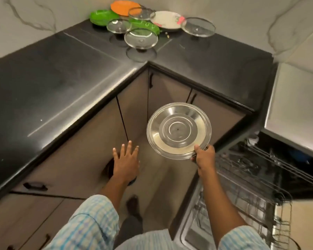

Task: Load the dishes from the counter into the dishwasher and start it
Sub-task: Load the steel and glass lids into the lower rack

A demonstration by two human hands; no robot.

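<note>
Steel and round, with raised concentric rings on its face, the dish (178,130) hangs in the air in front of the corner cabinet doors (168,91), tilted so that its face turns up toward the camera. The right hand (204,156) pinches it at the lower right rim only, thumb on the near face and fingers curled behind the edge. Almost the whole dish juts up and to the left of that grip. It sits just left of the open dishwasher (193,230), whose wire racks (269,165) are pulled out below and to the right of the hand.

The left hand (126,160) holds nothing. Its fingers are straight and spread, palm down, low before the cabinets and well apart from the dish.

Far back in the corner of the black counter (61,78) lie green plates (102,17), an orange plate (124,7), a white plate (165,20) and four glass lids (141,37) standing knob-down.
</note>
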